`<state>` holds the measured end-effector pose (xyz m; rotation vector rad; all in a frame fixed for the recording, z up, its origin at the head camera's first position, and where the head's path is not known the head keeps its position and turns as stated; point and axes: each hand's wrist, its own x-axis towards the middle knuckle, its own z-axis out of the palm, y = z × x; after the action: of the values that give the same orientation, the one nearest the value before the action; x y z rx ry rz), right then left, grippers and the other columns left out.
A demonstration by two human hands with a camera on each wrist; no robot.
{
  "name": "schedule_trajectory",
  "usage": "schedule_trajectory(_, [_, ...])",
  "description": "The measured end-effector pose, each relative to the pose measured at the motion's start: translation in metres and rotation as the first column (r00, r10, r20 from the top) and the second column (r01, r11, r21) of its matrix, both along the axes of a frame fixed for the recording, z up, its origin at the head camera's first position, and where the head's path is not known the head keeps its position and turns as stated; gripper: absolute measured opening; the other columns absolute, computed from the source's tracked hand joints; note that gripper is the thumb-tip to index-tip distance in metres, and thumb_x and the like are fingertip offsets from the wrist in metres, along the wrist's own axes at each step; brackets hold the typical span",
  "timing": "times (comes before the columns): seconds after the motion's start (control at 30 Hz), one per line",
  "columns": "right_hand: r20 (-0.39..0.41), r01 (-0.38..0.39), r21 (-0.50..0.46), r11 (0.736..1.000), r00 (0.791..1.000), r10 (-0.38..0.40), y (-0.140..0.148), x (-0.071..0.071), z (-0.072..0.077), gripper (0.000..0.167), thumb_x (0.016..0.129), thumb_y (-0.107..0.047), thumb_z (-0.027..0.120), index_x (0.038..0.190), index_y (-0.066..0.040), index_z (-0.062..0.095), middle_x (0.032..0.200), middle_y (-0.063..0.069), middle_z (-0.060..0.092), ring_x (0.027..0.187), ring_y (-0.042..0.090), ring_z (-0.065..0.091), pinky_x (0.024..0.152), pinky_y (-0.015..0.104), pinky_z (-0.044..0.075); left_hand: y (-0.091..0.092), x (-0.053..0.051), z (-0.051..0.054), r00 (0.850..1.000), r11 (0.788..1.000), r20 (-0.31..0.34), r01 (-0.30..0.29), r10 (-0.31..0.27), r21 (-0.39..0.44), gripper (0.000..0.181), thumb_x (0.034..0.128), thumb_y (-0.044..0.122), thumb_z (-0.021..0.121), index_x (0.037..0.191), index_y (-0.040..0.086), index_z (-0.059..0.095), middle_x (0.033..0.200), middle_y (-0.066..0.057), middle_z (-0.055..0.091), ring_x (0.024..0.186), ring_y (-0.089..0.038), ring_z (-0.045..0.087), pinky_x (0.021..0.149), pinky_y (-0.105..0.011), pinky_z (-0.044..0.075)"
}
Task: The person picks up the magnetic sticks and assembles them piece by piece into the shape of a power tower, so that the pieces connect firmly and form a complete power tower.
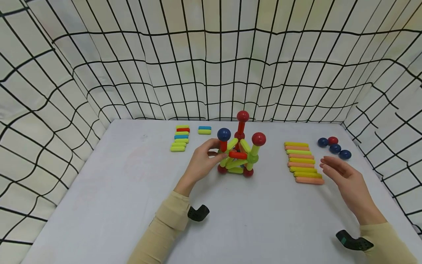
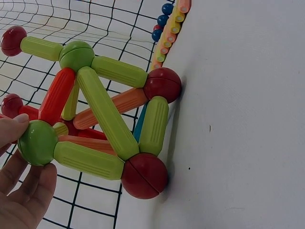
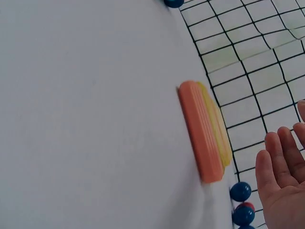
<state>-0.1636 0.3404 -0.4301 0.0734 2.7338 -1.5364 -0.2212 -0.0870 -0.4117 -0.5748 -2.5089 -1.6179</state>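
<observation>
Tower on tabletop | looks light and stiff, but may pop apart if squeezed; best held by its red bottom balls | left hand: grip pinches green ball at tower's left | right hand: grip is loose, holds nothing, far right of tower | short sticks left of tower, long sticks right

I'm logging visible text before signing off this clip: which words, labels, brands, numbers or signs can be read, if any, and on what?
None can be read in any view.
Ball-and-stick structure in the left hand: no lettering seen.
Loose sticks and loose balls: none seen.
Black devices near the wrists: too small to tell.
</observation>
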Motion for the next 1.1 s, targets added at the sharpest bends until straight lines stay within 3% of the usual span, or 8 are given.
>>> schedule_trajectory(0.17, [0.02,0.019,0.039,0.999,1.0,-0.02,0.016,0.006,-0.011,0.062,0.098,-0.045,0.055,0.148,-0.011,0.041,0.128,-0.016,0.053,0.107,-0.012,0.049,0.079,0.002,0.042,-0.001,0.0,0.0,1.0,1.0,0.005,-0.001,0.001,0.003,0.037,0.0904,0.014,0.071,0.125,0.008,0.06,0.116,-0.005,0.064,0.111,-0.019,0.059,0.093,-0.035,0.052])
schedule_trajectory(0.33, [0.054,-0.021,0.094,0.995,0.998,0.016,0.018,0.009,-0.018,0.062,0.097,-0.046,0.056,0.145,-0.008,0.044,0.127,-0.012,0.055,0.106,-0.017,0.047,0.078,0.003,0.042,-0.002,0.0,0.0,1.0,1.0,0.006,0.0,0.0,0.002,0.036,0.0909,0.015,0.07,0.125,0.008,0.06,0.116,-0.006,0.064,0.111,-0.02,0.058,0.094,-0.036,0.051])
schedule_trajectory(0.57, [0.098,-0.081,0.165,0.983,0.993,0.065,0.015,0.009,-0.021,0.06,0.098,-0.044,0.055,0.143,-0.005,0.046,0.135,0.012,0.053,0.102,-0.013,0.044,0.076,0.006,0.043,-0.002,0.001,-0.001,1.0,1.0,0.012,0.002,-0.002,0.0,0.037,0.091,0.015,0.07,0.126,0.008,0.059,0.117,-0.006,0.064,0.111,-0.02,0.058,0.093,-0.036,0.052])
schedule_trajectory(0.77, [0.11,-0.115,0.279,0.953,0.99,0.087,0.015,0.007,-0.019,0.057,0.098,-0.045,0.055,0.14,-0.007,0.05,0.137,0.018,0.052,0.108,0.004,0.045,0.076,0.009,0.042,-0.001,0.001,-0.001,1.0,1.0,0.005,0.004,-0.004,-0.003,0.037,0.0907,0.014,0.071,0.126,0.008,0.06,0.117,-0.006,0.064,0.111,-0.02,0.058,0.093,-0.036,0.052])
schedule_trajectory(0.93, [0.148,-0.136,0.316,0.939,0.985,0.093,0.012,0.005,-0.021,0.057,0.096,-0.047,0.057,0.134,-0.004,0.055,0.13,0.02,0.056,0.106,0.026,0.051,0.072,0.021,0.047,-0.001,0.0,0.0,1.0,1.0,0.01,0.009,-0.009,-0.005,0.039,0.0907,0.015,0.071,0.127,0.008,0.059,0.118,-0.006,0.064,0.112,-0.019,0.058,0.094,-0.035,0.051])
schedule_trajectory(1.0, [0.133,-0.154,0.33,0.931,0.984,0.116,0.01,0.004,-0.022,0.051,0.095,-0.045,0.06,0.126,-0.004,0.061,0.123,0.018,0.059,0.102,0.026,0.054,0.071,0.022,0.048,-0.001,0.0,0.0,1.0,1.0,0.012,0.01,-0.01,-0.006,0.039,0.0907,0.015,0.071,0.127,0.008,0.059,0.118,-0.006,0.064,0.112,-0.019,0.058,0.094,-0.035,0.051])
schedule_trajectory(1.1, [0.04,-0.196,0.375,0.906,0.98,0.196,0.008,0.002,-0.023,0.032,0.092,-0.036,0.068,0.11,-0.009,0.068,0.115,0.012,0.061,0.097,0.016,0.055,0.073,0.019,0.05,-0.001,0.0,0.001,1.0,1.0,0.011,0.011,-0.011,-0.008,0.038,0.0907,0.015,0.071,0.127,0.008,0.059,0.118,-0.006,0.064,0.112,-0.019,0.058,0.094,-0.035,0.051])
